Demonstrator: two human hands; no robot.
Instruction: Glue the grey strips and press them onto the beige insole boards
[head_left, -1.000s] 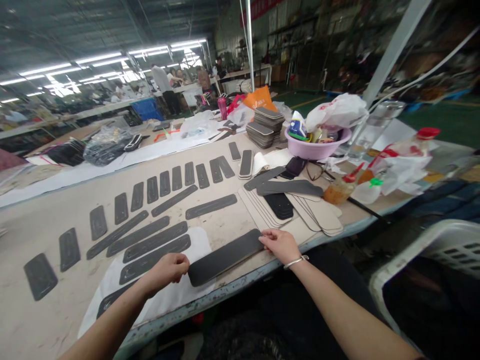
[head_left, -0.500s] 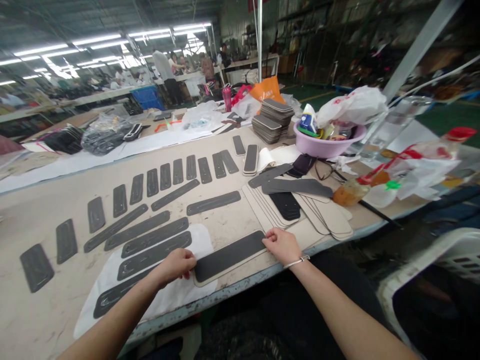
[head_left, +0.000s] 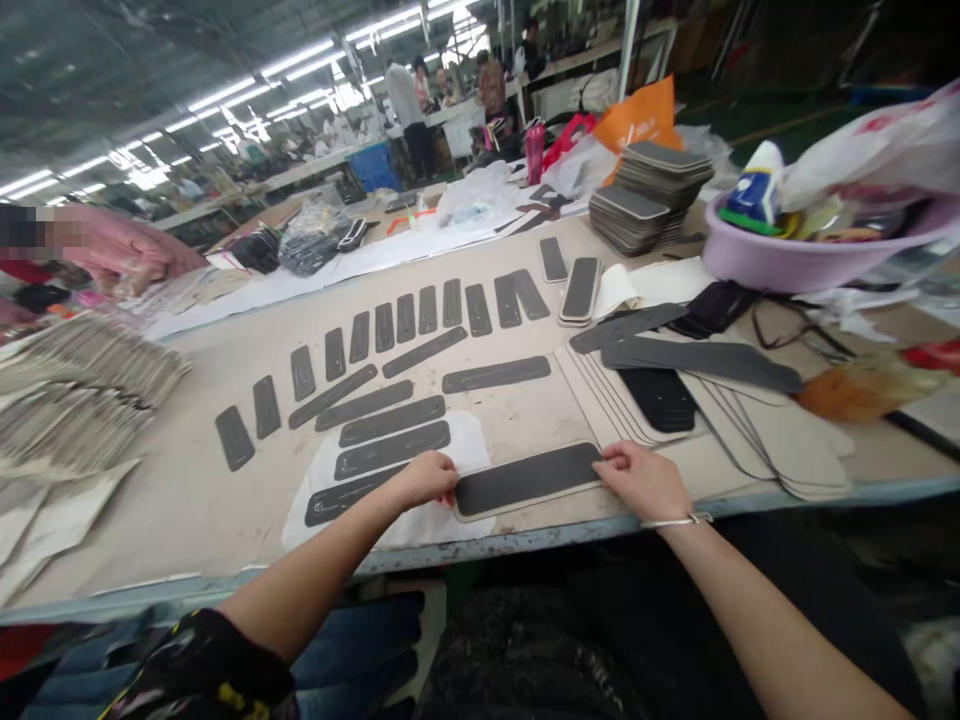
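Observation:
A long dark strip (head_left: 527,477) lies on a matching beige backing at the table's near edge. My left hand (head_left: 426,477) pinches its left end with curled fingers. At the right end, my right hand (head_left: 643,480), with a thin bracelet at the wrist, is closed on the strip too. Just left of the strip is a white sheet (head_left: 465,440) carrying three similar dark strips (head_left: 393,448).
Rows of several dark pieces (head_left: 409,317) cover the table (head_left: 187,500). Fanned beige boards (head_left: 780,440) with dark pieces lie at right. Behind stand stacked pads (head_left: 645,195), a lilac basin (head_left: 795,262) and bags. A fanned pile (head_left: 82,390) sits far left. People work at far benches.
The view swung left and down, bringing the left pile into sight. The dark strip now sits squared on its beige backing, with both hands still at its ends.

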